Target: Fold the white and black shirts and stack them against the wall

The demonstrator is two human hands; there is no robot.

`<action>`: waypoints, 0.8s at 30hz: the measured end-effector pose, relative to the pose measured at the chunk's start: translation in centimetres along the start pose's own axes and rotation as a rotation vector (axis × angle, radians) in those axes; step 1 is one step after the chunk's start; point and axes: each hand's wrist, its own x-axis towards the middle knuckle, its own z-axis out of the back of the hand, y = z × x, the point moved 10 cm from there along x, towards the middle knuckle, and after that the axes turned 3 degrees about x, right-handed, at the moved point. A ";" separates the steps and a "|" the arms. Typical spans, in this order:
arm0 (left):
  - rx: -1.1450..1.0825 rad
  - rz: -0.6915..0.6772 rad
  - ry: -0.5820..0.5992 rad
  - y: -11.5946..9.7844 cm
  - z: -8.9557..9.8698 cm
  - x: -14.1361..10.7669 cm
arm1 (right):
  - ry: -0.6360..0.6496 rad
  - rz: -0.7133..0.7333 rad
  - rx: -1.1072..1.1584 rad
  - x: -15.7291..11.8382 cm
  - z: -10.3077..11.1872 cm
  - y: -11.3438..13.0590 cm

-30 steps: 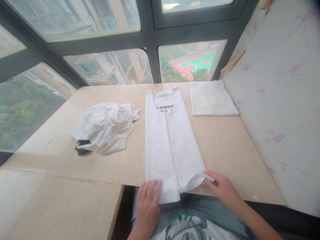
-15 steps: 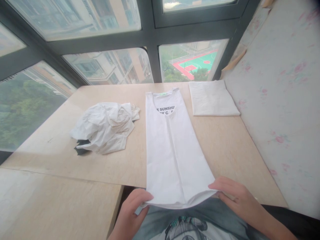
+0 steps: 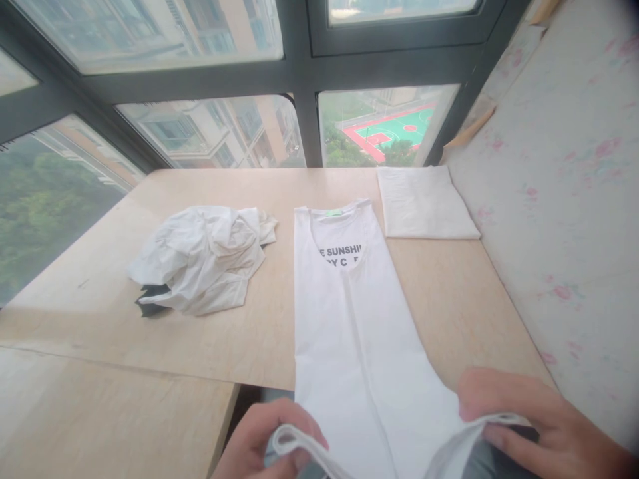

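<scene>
The white shirt [image 3: 324,339] runs from the centre down to 6 o'clock. The left hand [image 3: 267,436] at 7 o'clock and the right hand [image 3: 536,412] at 4 o'clock each pinch its near end. Level, evenly taut grips should best keep the layers together and the middle edge straight.

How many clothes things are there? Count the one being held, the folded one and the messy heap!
White shirt held by left hand and right hand: 1
Folded white cloth: 1
Crumpled heap, pieces uncountable: 1
Total: 3
</scene>
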 end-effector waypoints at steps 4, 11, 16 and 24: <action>-0.084 -0.015 -0.322 0.8 5.0 5.8 | -0.079 0.016 0.018 6.4 2.0 -0.9; -0.265 -0.279 -0.337 -5.7 13.2 19.8 | -0.275 0.010 0.276 22.5 8.4 -2.7; -0.174 -0.234 -0.353 -7.4 19.0 32.3 | -0.286 -0.006 0.330 35.9 11.0 -6.1; 0.026 -0.046 -0.641 -0.3 24.2 40.2 | -0.408 -0.263 -0.311 43.0 10.2 -14.2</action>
